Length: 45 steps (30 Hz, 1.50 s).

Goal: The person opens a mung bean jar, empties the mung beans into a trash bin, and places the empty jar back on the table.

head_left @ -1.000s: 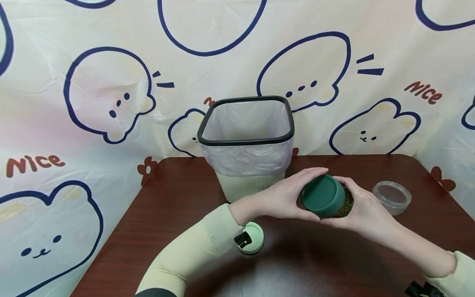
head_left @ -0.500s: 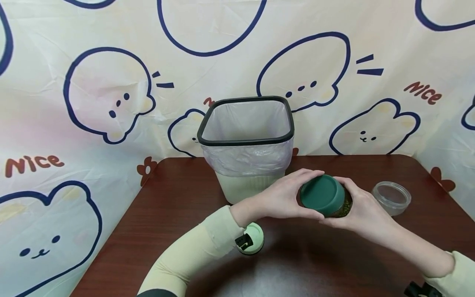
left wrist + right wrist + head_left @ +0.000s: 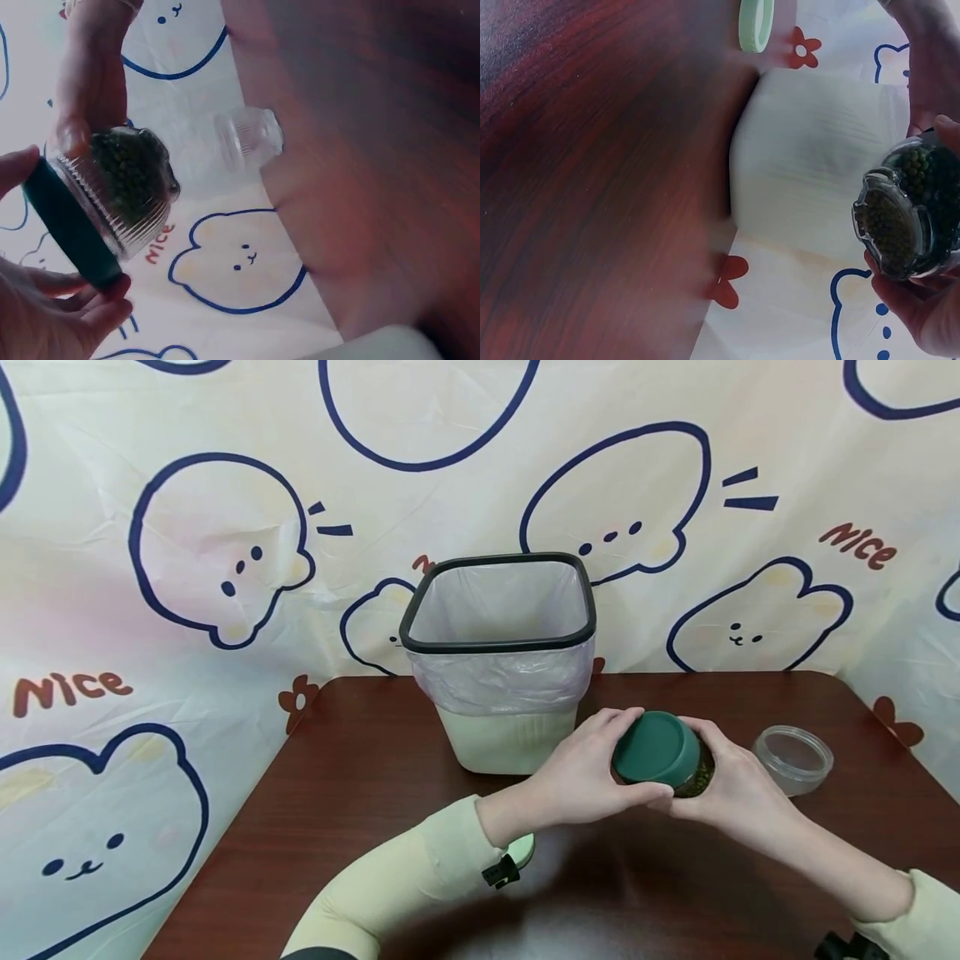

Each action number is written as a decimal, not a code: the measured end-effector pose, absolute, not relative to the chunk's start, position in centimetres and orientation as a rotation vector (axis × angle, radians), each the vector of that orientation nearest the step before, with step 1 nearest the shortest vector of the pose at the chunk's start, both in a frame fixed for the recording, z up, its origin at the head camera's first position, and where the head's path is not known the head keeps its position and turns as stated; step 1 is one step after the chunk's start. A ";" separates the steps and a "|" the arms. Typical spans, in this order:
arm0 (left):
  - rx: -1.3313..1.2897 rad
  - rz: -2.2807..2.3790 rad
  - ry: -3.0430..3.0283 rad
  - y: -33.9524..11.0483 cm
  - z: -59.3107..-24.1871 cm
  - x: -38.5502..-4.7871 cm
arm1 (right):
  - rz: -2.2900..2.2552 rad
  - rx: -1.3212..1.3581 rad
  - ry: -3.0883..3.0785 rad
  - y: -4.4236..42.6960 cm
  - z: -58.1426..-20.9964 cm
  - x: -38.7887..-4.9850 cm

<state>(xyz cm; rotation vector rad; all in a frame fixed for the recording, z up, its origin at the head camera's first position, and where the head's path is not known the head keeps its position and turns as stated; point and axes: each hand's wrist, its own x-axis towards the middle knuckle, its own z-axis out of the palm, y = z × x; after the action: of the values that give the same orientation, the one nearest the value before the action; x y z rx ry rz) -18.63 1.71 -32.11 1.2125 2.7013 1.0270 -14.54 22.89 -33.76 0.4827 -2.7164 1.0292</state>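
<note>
A clear ribbed jar (image 3: 127,184) of small green beans, perhaps mung beans, is held tilted above the table. Its dark green lid (image 3: 655,748) sits on the jar mouth and faces up and to the left in the head view. My left hand (image 3: 577,777) grips the lid with fingers and thumb on opposite sides of its rim. From the right, my right hand (image 3: 742,785) holds the jar body. Beans show through the jar's base (image 3: 889,225) in the right wrist view. Whether the lid is tight cannot be told.
A bin (image 3: 506,739) with a black rim and plastic liner stands behind the hands. At the right is a clear round container (image 3: 793,760). A pale green round object (image 3: 522,850) lies partly under my left wrist. All stand on a brown table (image 3: 360,760).
My left hand has turned on the lid, its wrist dropping lower and covering more of the pale green object. The jar has barely shifted and my right hand stays nearly still.
</note>
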 end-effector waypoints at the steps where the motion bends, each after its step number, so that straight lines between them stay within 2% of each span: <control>1: 1.232 1.031 2.682 1.6 -32.1 -18.8 | 1.029 0.490 -2.714 22.9 -33.7 -14.6; 8: 1.546 1.048 2.377 0.6 -31.9 -20.9 | 0.993 0.572 -2.703 22.9 -33.5 -14.4; 18: 1.695 1.105 2.239 0.6 -31.9 -21.5 | 0.998 0.607 -2.718 22.9 -33.3 -14.3; 31: 1.574 0.954 2.469 0.9 -31.6 -20.4 | 0.997 0.563 -2.727 22.8 -33.3 -14.2; 42: 1.236 1.024 2.638 2.0 -31.5 -18.7 | 0.991 0.515 -2.696 22.9 -33.7 -14.3; 45: 1.221 1.088 2.573 2.0 -31.5 -18.9 | 1.002 0.522 -2.696 23.0 -33.6 -14.3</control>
<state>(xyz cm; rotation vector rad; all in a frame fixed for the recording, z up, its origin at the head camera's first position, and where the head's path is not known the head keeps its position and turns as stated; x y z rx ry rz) -18.87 1.97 -31.49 1.2214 2.5726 1.0876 -14.34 23.03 -33.57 0.5219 -2.6959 1.0018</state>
